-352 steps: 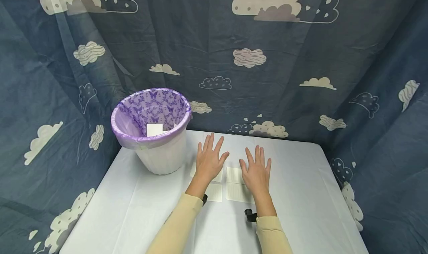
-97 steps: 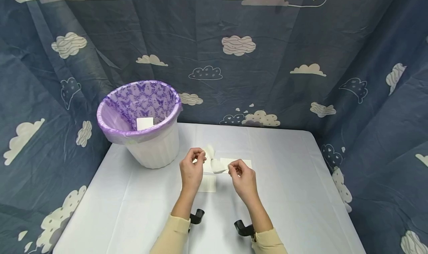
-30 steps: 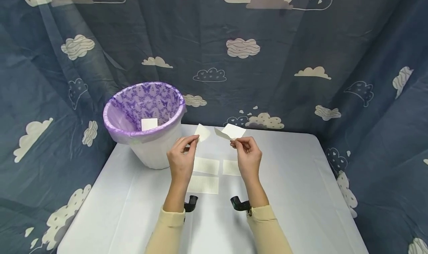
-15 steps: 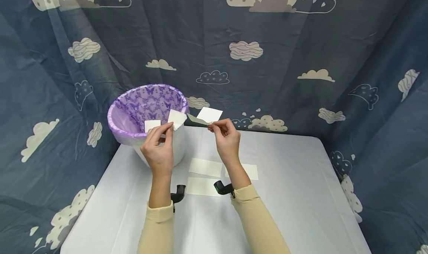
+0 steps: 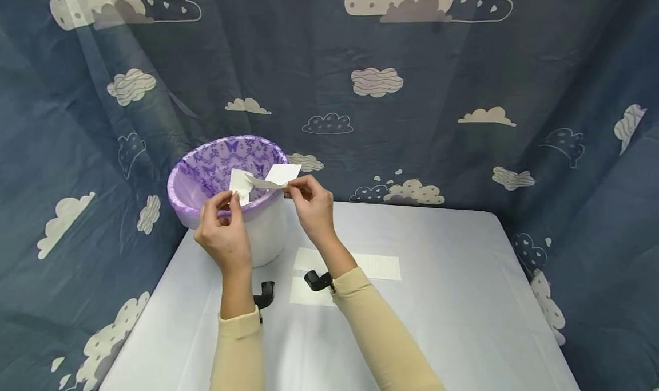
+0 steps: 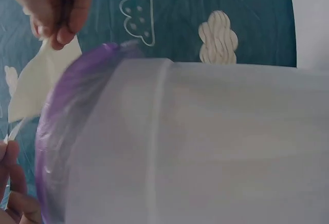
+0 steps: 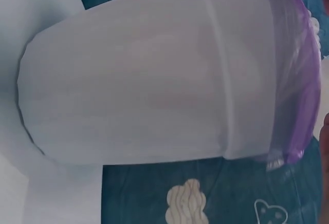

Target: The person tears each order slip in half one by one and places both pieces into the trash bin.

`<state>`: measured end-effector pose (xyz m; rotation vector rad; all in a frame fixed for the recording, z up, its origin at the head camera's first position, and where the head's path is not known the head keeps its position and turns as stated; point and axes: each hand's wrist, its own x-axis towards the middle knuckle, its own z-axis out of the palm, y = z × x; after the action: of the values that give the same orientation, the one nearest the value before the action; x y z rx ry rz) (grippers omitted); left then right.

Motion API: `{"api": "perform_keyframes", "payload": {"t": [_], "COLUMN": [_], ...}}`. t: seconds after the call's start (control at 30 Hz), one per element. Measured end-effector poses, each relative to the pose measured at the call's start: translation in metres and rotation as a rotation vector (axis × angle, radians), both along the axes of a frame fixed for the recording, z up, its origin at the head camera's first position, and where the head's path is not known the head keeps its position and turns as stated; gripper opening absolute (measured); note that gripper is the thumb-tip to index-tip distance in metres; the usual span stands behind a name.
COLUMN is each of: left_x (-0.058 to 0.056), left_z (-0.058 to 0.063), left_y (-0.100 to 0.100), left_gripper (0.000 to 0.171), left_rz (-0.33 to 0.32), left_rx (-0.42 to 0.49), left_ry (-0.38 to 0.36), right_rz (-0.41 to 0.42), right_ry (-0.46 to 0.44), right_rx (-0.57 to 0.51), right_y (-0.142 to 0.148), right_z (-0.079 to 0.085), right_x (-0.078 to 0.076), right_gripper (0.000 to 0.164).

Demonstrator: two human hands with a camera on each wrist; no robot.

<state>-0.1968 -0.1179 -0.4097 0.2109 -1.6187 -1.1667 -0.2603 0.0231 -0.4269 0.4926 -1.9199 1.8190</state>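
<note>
In the head view, my left hand [image 5: 225, 236] pinches a creased cream piece of paper [image 5: 239, 180] between thumb and fingertips at the front rim of a waste bin [image 5: 265, 233]. My right hand [image 5: 312, 208] pinches a folded piece of paper [image 5: 283, 173] by its lower edge, over the bin's right rim. The two pieces overlap in this view. The bin is white and has a purple butterfly liner [image 5: 177, 193] folded over its rim. In the left wrist view, the right hand's paper [image 6: 46, 77] sticks out past the liner's edge.
Three cream paper slips lie on the white table [image 5: 453, 311]: a front slip [image 5: 309, 292], a back slip [image 5: 307, 259] and a right slip [image 5: 381, 266], partly behind my right forearm. A dark curtain [image 5: 401, 133] with cloud prints surrounds the table.
One of the table's slips was picked up and worked between both hands, then two pieces showed apart. Both hands have since moved left to the bin, and the right hand has come closer to the left.
</note>
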Motion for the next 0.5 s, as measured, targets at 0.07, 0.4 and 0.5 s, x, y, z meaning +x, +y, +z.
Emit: {"api": "perform_keyframes", "payload": {"t": [0.07,0.4,0.5], "left_x": [0.001,-0.004,-0.006], "left_z": [-0.003,-0.003,-0.003], "left_y": [0.0,-0.003,-0.003], "left_gripper": [0.019,0.022,0.023], "left_rz": [0.054,0.219,0.222], "left_rx": [0.001,-0.056,-0.087], "left_ry": [-0.008,-0.071,-0.111], "right_rz": [0.005,-0.071,-0.121], "right_ry": [-0.02,0.006,0.029], "right_rx": [0.019,0.207,0.278], "right_y": [-0.007,-0.027,-0.027], "right_z": [0.002,0.018,0.022], "right_x": [0.0,0.002,0.0], "right_gripper": [0.006,0.007,0.008]}}
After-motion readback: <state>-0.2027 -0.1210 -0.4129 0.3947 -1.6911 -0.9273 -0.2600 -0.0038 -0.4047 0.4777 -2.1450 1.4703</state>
